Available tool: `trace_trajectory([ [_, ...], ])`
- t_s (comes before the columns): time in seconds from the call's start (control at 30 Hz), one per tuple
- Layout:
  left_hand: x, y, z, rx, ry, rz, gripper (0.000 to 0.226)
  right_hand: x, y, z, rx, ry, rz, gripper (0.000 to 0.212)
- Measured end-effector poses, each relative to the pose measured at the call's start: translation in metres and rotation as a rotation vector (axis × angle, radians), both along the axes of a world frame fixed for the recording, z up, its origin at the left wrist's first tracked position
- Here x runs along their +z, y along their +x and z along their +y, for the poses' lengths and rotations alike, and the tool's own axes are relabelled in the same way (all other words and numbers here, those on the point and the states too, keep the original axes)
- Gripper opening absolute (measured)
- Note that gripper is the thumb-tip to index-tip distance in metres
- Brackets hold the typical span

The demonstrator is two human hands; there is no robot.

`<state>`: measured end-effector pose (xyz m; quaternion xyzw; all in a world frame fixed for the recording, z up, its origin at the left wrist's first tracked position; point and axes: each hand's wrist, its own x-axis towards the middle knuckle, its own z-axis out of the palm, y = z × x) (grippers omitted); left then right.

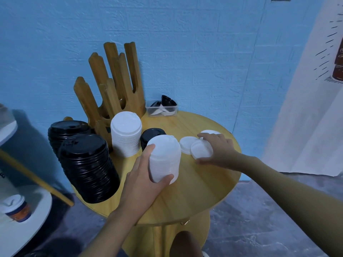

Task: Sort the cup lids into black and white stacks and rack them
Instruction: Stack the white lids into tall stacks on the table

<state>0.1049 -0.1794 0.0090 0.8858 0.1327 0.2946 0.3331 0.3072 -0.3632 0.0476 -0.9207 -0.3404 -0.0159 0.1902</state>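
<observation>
Head cam: left hand (146, 173) has thumb n fingers wrapped round a short white lid stack (164, 156), tipped a bit, over the middle of the round wood table (194, 191); can't tell if it's touching down. Right hand (217, 149) arches over a loose white lid (201, 149) just right of that stack, thumb n forefinger curled on opposite edges. Clear plastic tub (161, 109) at the back edge holds a jumble of black n white lids. Wooden rack (111, 86) stands back left. In front of it are a taller white stack (126, 134) n a small black stack (151, 134), w/ two big black stacks (87, 167) on the left side.
</observation>
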Motion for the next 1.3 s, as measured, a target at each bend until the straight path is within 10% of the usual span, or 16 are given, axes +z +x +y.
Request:
trace_trajectory([
  [0.47,0.003,0.001,-0.003,-0.001,0.001,0.01,0.092,0.064,-0.066,0.02,0.266,0.944,0.415,0.059],
  [1.1,0.001,0.002,0.001,-0.027,-0.008,-0.015,0.113,0.03,-0.074,0.051,0.45,0.416,0.352,0.047],
  [1.3,0.0,0.001,0.0,-0.035,-0.013,-0.018,0.098,0.029,-0.062,0.04,0.415,0.526,0.46,0.054],
])
